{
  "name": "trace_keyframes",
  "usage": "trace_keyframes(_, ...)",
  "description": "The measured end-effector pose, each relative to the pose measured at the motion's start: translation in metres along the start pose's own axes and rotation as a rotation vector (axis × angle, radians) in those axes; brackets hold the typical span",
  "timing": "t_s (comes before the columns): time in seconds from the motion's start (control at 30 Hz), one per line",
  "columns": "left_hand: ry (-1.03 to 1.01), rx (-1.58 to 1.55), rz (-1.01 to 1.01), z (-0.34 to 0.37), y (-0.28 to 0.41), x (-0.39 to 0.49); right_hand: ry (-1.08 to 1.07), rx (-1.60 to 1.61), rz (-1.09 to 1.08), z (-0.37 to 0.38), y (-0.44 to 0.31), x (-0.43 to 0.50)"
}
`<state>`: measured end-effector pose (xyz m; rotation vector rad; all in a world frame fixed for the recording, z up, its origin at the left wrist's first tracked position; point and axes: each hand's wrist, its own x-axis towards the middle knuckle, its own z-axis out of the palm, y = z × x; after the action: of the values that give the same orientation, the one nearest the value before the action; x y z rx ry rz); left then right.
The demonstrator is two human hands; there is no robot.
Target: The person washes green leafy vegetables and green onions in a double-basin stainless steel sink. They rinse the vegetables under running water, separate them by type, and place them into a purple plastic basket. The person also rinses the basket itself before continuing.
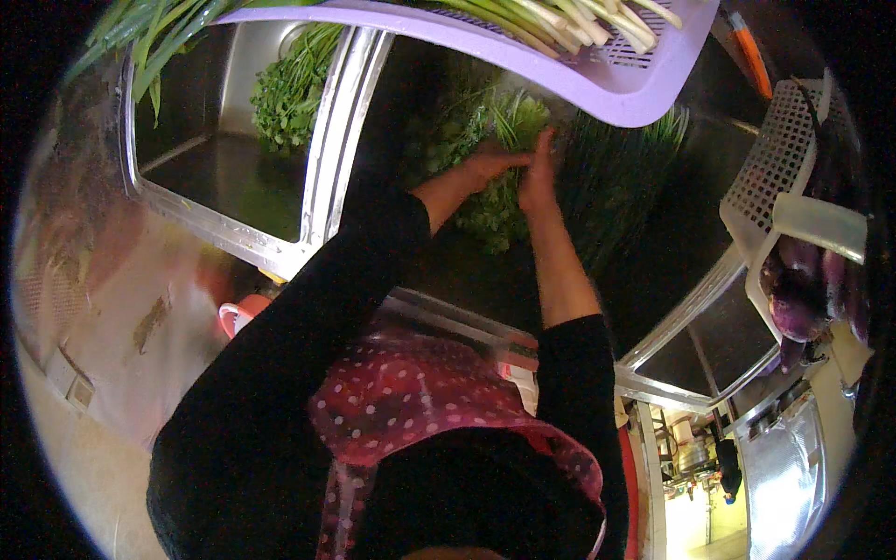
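My left hand (pixel 495 164) and my right hand (pixel 539 180) meet over a bunch of leafy green herbs (pixel 493 224) in the dark middle basin of a metal sink. Pale green stems (pixel 521 115) show just beyond my fingers, and leaves hang below my hands. Both hands are slightly blurred, and whether the fingers close around the bunch is hard to make out. To the right of my right hand, long thin green stalks (pixel 623 175) lie in the same basin, mostly in shadow.
A purple plastic basket (pixel 647 105) of scallions (pixel 560 28) spans the far side, above the basin. More leafy greens (pixel 290 105) lie in the left basin. A metal divider (pixel 350 119) separates the basins. At right stand a perforated white basket (pixel 770 154) and eggplants (pixel 798 308).
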<state>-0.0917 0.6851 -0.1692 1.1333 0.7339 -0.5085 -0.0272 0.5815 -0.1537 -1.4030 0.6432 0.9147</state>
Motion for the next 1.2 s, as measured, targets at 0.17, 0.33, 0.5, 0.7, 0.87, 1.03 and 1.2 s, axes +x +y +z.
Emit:
trace_keyframes(0.17, 0.125, -0.261, -0.116, 0.014, 0.025, -0.014, -0.343, -0.232, -0.100, -0.031, -0.017, -0.001)
trace_keyframes(0.33, 0.103, 0.033, 0.023, 0.026, 0.053, -0.054, -0.410, -0.103, 0.009, -0.063, 0.016, 0.008)
trace_keyframes(0.5, -0.095, 0.176, 0.239, 0.038, 0.083, -0.121, -0.459, -0.531, -0.068, -0.066, 0.068, 0.014)
trace_keyframes(0.7, -0.174, 0.599, 0.638, -0.037, 0.118, -0.247, -0.575, -0.743, -0.253, -0.069, 0.077, 0.015)
trace_keyframes(0.87, 0.155, -0.554, 0.280, -0.150, 0.142, -0.308, -0.430, -0.416, -0.082, -0.049, 0.054, 0.011)
trace_keyframes(1.03, 0.474, -0.156, -0.154, -0.248, 0.158, -0.254, -0.221, -0.446, -0.112, -0.043, 0.025, 0.004)
trace_keyframes(1.2, 0.739, 0.810, 0.201, -0.319, 0.141, -0.149, -0.050, -0.625, -0.609, -0.006, -0.008, 0.004)
